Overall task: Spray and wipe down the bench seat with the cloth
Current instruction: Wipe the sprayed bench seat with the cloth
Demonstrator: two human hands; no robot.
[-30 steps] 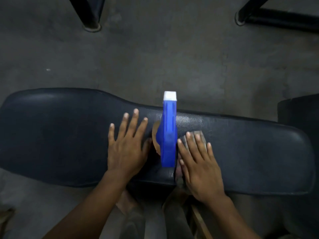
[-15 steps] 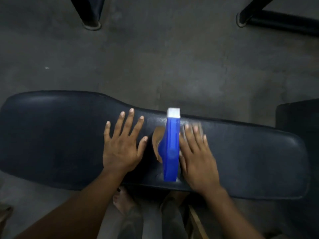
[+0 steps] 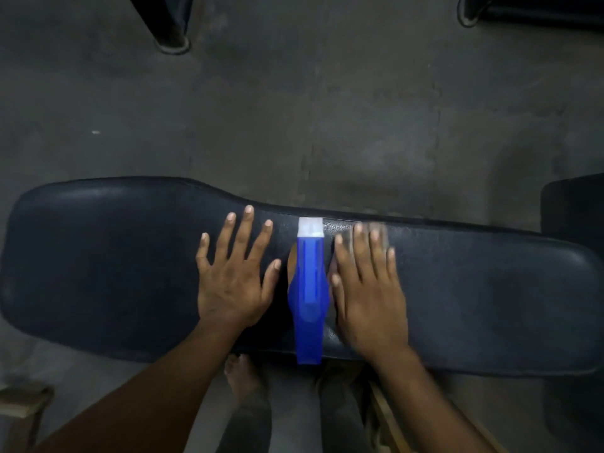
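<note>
Bench seat (image 3: 490,289) wiping is judged underway: the cloth (image 3: 380,232) is pressed flat under the right hand (image 3: 369,295), beside the spray bottle (image 3: 309,289). Left of the bottle, the left hand (image 3: 233,282) is laid flat, gripping nothing; both ends seem unwiped.

A grey cloth (image 3: 376,232) lies almost wholly hidden beneath the right hand (image 3: 369,289) on the long black padded vinyl bench seat (image 3: 114,256), only a smeared edge showing past the blurred fingertips (image 3: 358,227). Beside it, the standing blue spray bottle with a white cap (image 3: 309,289) covers a brown patch (image 3: 292,266) on the seat; what it is cannot be told. The bench's right end is cut off by the frame.
</note>
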